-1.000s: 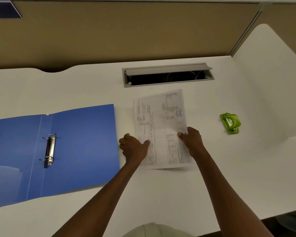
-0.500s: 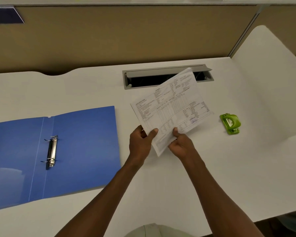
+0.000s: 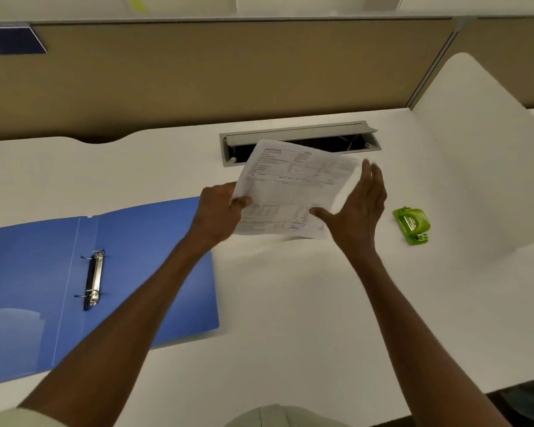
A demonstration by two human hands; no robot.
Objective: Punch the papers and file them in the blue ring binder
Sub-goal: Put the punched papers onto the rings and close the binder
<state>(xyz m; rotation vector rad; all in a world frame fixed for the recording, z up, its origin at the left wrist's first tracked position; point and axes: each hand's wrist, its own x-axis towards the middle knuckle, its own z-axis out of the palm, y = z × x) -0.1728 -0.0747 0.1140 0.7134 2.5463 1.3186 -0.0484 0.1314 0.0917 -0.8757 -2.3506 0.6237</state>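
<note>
A thin stack of printed papers [image 3: 293, 186] hangs above the white desk, turned landscape. My left hand [image 3: 218, 211] pinches its left edge between thumb and fingers. My right hand [image 3: 358, 208] rests flat against the papers' right edge with its fingers spread and straight. The blue ring binder [image 3: 154, 251] lies open on the left of the desk, its metal ring mechanism [image 3: 93, 278] showing on the spine. A small green hole punch [image 3: 412, 224] sits on the desk to the right of my right hand.
A grey cable hatch [image 3: 299, 137] stands open in the desk behind the papers. A tan partition wall [image 3: 228, 72] runs along the back, and a white side divider [image 3: 481, 149] rises on the right. The desk's front edge is near my body.
The papers were lifted off the desk and rotated from portrait to landscape. My right hand let go of the bottom edge and moved to the right edge, fingers spread.
</note>
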